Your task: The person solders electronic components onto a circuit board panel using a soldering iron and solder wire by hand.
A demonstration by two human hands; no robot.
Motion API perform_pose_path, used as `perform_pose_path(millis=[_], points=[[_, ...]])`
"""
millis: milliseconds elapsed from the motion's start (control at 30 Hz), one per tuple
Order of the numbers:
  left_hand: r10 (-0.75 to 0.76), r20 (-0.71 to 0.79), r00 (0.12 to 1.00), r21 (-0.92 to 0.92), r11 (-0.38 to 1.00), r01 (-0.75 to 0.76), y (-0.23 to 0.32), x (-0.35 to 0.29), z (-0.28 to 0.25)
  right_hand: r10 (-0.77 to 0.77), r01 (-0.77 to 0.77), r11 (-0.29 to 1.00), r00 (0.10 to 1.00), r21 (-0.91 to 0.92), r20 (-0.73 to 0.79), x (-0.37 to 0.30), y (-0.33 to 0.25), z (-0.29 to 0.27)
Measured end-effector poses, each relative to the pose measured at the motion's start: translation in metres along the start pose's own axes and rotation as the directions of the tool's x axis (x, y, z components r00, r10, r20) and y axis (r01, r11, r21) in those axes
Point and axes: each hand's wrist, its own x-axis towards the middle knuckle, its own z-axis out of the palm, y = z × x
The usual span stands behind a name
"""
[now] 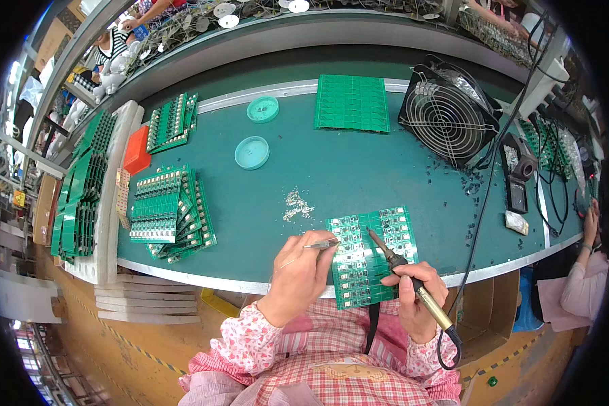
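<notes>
A green circuit board panel (360, 271) with rows of small parts lies at the table's front edge. My left hand (300, 265) is closed round a pair of metal tweezers (322, 243), whose tip reaches the board's left column. A thin wire seems to run down beside its fingers. Gripped in my right hand (419, 292) is a soldering iron (432, 306) with a brass-coloured handle; its tip points at the upper middle of the board. Just beyond the board lies a scatter of tiny pale parts (296, 205).
Stacked circuit boards (154, 220) stand at left, beside an orange box (137, 150) and a white foam tray (112, 203) of boards. Two round turquoise dishes (252, 153) sit farther back. Another board panel (352, 103), a fan (448, 122) and an iron stand (517, 176) occupy the far and right side.
</notes>
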Motion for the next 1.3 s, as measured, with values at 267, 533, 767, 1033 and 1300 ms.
perform_pose_path(millis=[267, 533, 767, 1033, 1300], points=[[0.012, -0.014, 1.000, 0.007, 1.000, -0.012, -0.002, 0.000, 0.000, 0.332, -0.343, 0.885, 0.939, 0.315, 0.091, -0.001, -0.011, 0.006], [0.003, -0.007, 1.000, -0.003, 1.000, -0.003, -0.002, -0.001, 0.001, 0.316, -0.345, 0.910, 0.936, 0.229, 0.153, 0.010, -0.011, 0.012], [0.017, -0.004, 1.000, -0.012, 1.000, -0.017, -0.003, 0.000, -0.001, 0.342, -0.368, 0.901, 0.928, 0.230, 0.145, 0.009, -0.013, 0.013], [0.021, -0.011, 1.000, -0.017, 1.000, -0.021, -0.006, -0.001, -0.001, 0.381, -0.400, 0.874, 0.917, 0.276, 0.122, 0.005, -0.011, 0.020], [0.011, -0.004, 1.000, -0.038, 0.999, -0.011, -0.005, 0.002, 0.003, 0.481, -0.441, 0.740, 0.875, 0.508, 0.060, 0.009, -0.008, 0.010]])
